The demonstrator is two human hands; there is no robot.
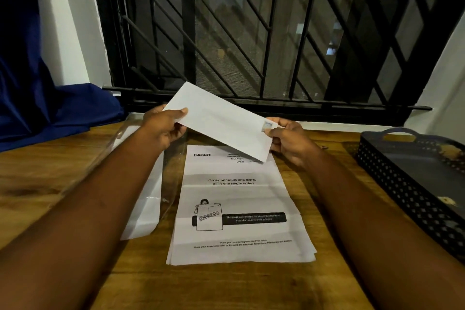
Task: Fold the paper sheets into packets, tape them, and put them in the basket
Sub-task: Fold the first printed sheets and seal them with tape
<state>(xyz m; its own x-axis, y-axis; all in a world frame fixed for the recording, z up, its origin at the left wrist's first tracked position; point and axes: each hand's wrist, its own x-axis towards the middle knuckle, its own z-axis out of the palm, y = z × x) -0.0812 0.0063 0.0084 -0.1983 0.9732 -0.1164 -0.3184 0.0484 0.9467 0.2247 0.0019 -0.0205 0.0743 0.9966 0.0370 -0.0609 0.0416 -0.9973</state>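
I hold a folded white paper packet (219, 118) in the air above the table, tilted down to the right. My left hand (163, 126) pinches its left end, thumb on top. My right hand (286, 141) pinches its right end, where a small piece of clear tape shows at the edge. Below it lies a stack of printed paper sheets (239, 206) flat on the wooden table (50, 178), with fold creases across the top sheet. A dark perforated basket (392, 178) with a handle stands at the right edge of the table.
A clear plastic sleeve with white paper inside (146, 199) lies left of the stack, partly under my left forearm. Blue cloth (50, 113) lies at the back left. A black window grille (251, 33) runs behind the table.
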